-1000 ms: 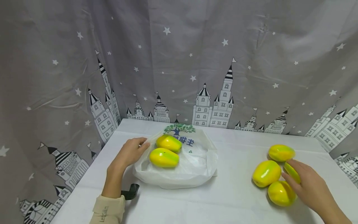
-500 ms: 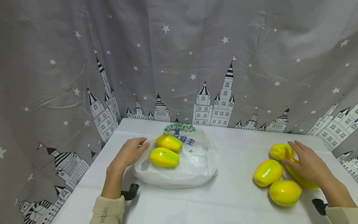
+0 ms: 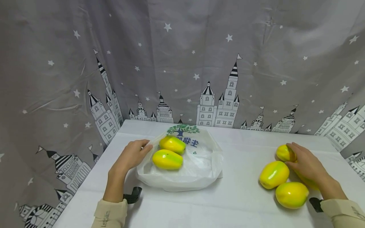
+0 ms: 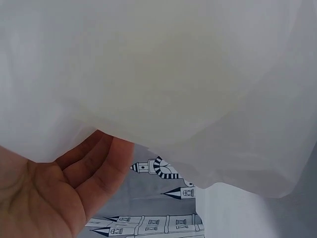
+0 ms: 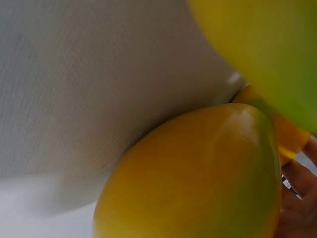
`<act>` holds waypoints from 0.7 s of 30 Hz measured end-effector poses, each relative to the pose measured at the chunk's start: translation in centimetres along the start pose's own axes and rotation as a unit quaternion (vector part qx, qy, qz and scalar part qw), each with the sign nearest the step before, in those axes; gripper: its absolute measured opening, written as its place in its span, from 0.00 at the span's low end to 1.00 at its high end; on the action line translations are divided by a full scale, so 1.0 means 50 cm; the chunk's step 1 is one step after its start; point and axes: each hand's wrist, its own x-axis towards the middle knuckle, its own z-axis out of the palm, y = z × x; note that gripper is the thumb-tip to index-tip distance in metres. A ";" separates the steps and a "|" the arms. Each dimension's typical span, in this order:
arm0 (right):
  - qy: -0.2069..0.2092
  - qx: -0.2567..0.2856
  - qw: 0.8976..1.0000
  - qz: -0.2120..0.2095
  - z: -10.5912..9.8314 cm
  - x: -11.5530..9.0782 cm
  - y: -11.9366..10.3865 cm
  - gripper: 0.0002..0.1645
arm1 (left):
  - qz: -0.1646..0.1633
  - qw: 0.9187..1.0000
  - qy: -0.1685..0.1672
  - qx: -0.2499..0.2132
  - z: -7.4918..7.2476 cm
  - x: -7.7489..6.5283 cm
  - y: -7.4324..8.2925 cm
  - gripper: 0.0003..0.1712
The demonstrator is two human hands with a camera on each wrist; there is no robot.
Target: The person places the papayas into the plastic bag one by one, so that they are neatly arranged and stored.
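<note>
A white plastic bag (image 3: 199, 164) with a green tree print lies wide at its mouth in the head view, two yellow-green mangoes (image 3: 167, 159) inside. My left hand (image 3: 134, 155) holds the bag's left rim; in the left wrist view its fingertips go behind the white film. On the right, my right hand (image 3: 308, 161) reaches over a group of mangoes, thumb and fingers curved round the farthest mango (image 3: 283, 153), whose right end they hide. Another mango (image 3: 309, 182) lies mostly under this hand. Two more, a left mango (image 3: 274, 175) and a front mango (image 3: 292, 195), sit close by.
A white cloth (image 3: 239, 202) covers the table. Behind it hangs a grey curtain (image 3: 176, 63) printed with stars and castles. Black wrist mounts (image 3: 133, 195) stick out at both sleeves.
My right hand has moved away from me, from the mango on the right to the farthest one, and its fingers have closed round it. The left hand and bag stay put.
</note>
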 end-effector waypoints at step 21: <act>0.034 -0.032 0.999 0.009 0.009 -0.006 0.000 0.39 | 0.017 1.000 0.003 0.006 -0.004 0.002 0.001 0.27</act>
